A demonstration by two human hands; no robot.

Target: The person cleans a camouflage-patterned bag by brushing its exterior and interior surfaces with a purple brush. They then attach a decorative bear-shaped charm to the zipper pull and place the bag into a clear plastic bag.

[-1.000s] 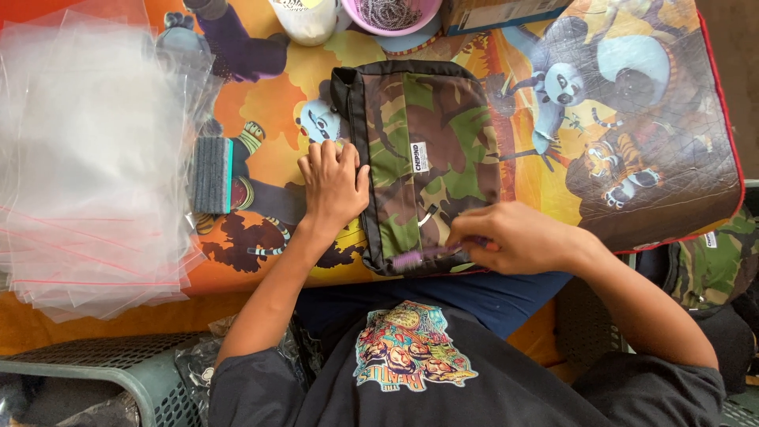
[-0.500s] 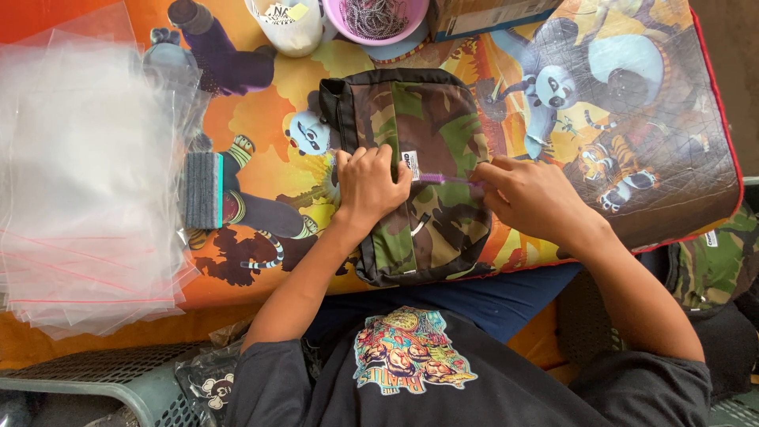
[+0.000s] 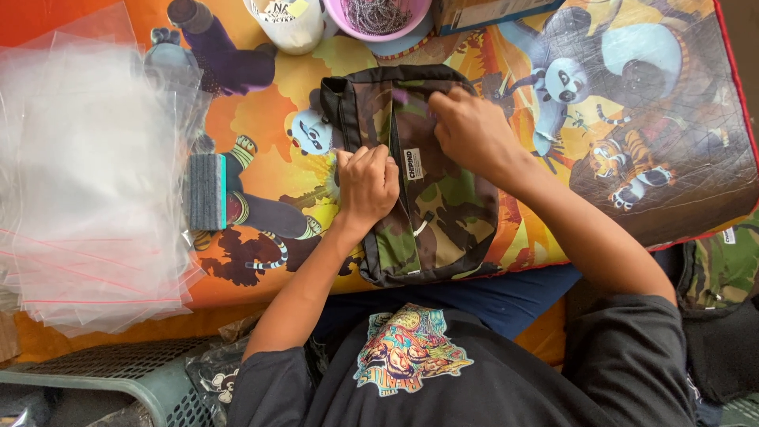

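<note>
Both hands work on a camouflage pouch [image 3: 431,178] lying at the centre of the frame on a tabletop [image 3: 648,198] covered with a cartoon-printed cloth. Left hand [image 3: 368,183] is curled into a loose fist, knuckles pressing the left half of the pouch beside the zipper line; whether its fingers pinch any fabric cannot be told. Right hand [image 3: 470,130] is bent at the pouch's upper edge, fingertips closed on the fabric near a small purple piece; the exact grip is hidden. For a clean result, keep the left hand bearing down so the pouch stays flat, and work the upper edge with short, controlled pulls along the seam. A stack of clear plastic bags [image 3: 87,182] lies at the left of the frame, a grey sponge block [image 3: 205,192] just beside it. A white cup [image 3: 288,24] and a pink bowl [image 3: 379,17] of small metal parts stand at the top edge.
</note>
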